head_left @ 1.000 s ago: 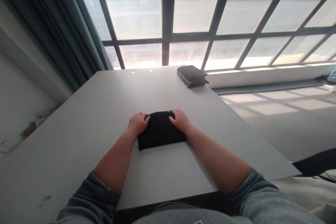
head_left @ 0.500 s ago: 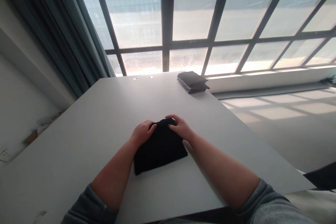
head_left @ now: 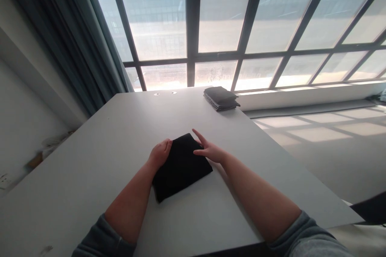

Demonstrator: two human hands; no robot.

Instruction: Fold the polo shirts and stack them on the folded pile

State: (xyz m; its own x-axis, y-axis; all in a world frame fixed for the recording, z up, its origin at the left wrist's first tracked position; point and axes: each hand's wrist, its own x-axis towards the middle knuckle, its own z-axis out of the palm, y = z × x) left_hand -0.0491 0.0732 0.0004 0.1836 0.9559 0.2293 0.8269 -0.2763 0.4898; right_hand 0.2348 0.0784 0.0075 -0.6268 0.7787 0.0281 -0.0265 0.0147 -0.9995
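Observation:
A folded black cloth (head_left: 182, 168), like a folded garment, lies slightly turned on the white table in front of me. My left hand (head_left: 161, 153) is closed on its far left edge, with the fingers curled together. At the upper right edge, my right hand (head_left: 208, 150) has its fingers spread, the index stretched forward and the thumb over the cloth. Part of that hand's other fingers is hidden behind the cloth's edge. Whether the right hand touches the cloth is hard to tell.
A stack of folded dark grey cloths (head_left: 221, 98) sits at the table's far right corner. Two small round fittings (head_left: 173, 92) are set near the far edge of the white table (head_left: 135, 124). Beyond stand large windows and, at the left, a dark curtain (head_left: 69, 28).
The cloth's far edge has gone from bunched to flat and pointed, and its right side has turned slightly away from me. My right hand has opened, spreading its fingers.

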